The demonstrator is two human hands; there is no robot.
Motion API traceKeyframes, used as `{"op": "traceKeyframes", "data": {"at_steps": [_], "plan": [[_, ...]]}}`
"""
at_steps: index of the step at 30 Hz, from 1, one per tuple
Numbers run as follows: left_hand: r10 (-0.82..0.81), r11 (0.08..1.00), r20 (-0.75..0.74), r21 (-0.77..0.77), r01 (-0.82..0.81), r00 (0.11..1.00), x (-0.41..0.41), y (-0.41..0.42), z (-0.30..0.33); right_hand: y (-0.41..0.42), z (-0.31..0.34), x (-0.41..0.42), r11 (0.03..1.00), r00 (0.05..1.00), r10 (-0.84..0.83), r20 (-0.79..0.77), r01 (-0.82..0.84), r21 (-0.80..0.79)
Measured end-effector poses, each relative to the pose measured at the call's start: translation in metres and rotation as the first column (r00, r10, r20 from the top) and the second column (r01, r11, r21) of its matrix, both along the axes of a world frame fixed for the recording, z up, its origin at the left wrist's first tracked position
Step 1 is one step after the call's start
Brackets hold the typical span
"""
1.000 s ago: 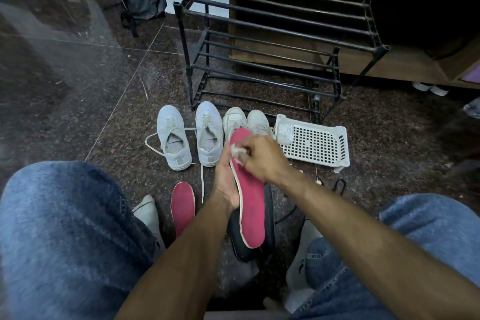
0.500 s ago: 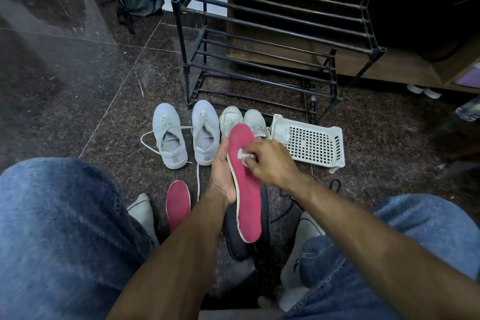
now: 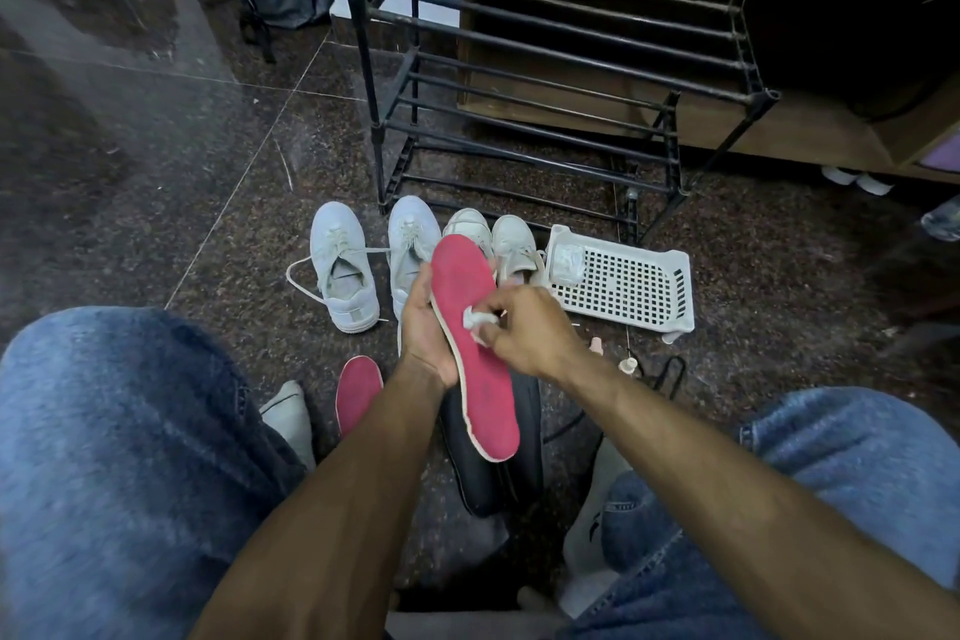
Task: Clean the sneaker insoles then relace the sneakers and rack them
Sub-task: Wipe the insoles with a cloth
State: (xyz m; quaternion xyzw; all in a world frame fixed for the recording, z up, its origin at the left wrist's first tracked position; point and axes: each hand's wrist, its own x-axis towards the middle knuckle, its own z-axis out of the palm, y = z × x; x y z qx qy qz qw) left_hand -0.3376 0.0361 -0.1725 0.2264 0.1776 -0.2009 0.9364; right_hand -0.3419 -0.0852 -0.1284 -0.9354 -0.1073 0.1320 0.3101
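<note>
Red insole (image 3: 480, 353) edge clasped in left grip (image 3: 423, 327), right grip (image 3: 524, 327) pinching white wipe (image 3: 475, 317) against it

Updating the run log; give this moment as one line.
step: wiping insole | left hand: holds red insole | right hand: pinches white wipe on insole | shoe rack: holds no sneakers

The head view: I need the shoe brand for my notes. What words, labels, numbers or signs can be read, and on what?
None can be read.
Red insole: no print visible.
White sneakers: heel patch blurred, no letters legible.
White basket: no label visible.
</note>
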Motion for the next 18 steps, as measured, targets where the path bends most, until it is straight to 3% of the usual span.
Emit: {"op": "traceKeyframes", "data": {"at_steps": [3,5,7,9,12,16,18], "plan": [[0.112,0.993,-0.026,-0.042,-0.113,0.993,0.003,0.006,-0.01,-0.003,-0.008,-0.018,0.995,0.987,0.038,-0.155,-0.024,0.093],[0.16,0.983,-0.032,-0.082,-0.162,0.987,0.006,0.009,-0.011,-0.005,-0.01,-0.025,0.997,0.995,0.042,-0.093,-0.036,0.069],[0.195,0.974,-0.023,-0.116,-0.197,0.98,0.012,0.012,-0.006,-0.003,-0.012,-0.024,0.983,0.994,-0.073,-0.081,0.085,0.161],[0.194,0.974,-0.018,-0.112,-0.195,0.981,0.019,0.015,-0.001,0.001,-0.015,-0.019,0.905,0.947,-0.222,-0.233,0.289,0.313],[0.166,0.985,-0.04,-0.031,-0.167,0.985,0.022,0.019,-0.001,0.009,-0.02,-0.012,0.855,0.905,-0.286,-0.315,0.389,0.344],[-0.007,0.998,-0.025,0.057,0.008,1.0,0.0,0.015,-0.004,0.014,-0.014,0.002,0.755,0.849,-0.411,-0.333,0.521,0.397],[-0.047,0.998,-0.052,0.042,0.049,0.998,-0.01,0.006,-0.003,0.014,-0.014,0.004,0.814,0.886,-0.391,-0.248,0.459,0.356]]}}
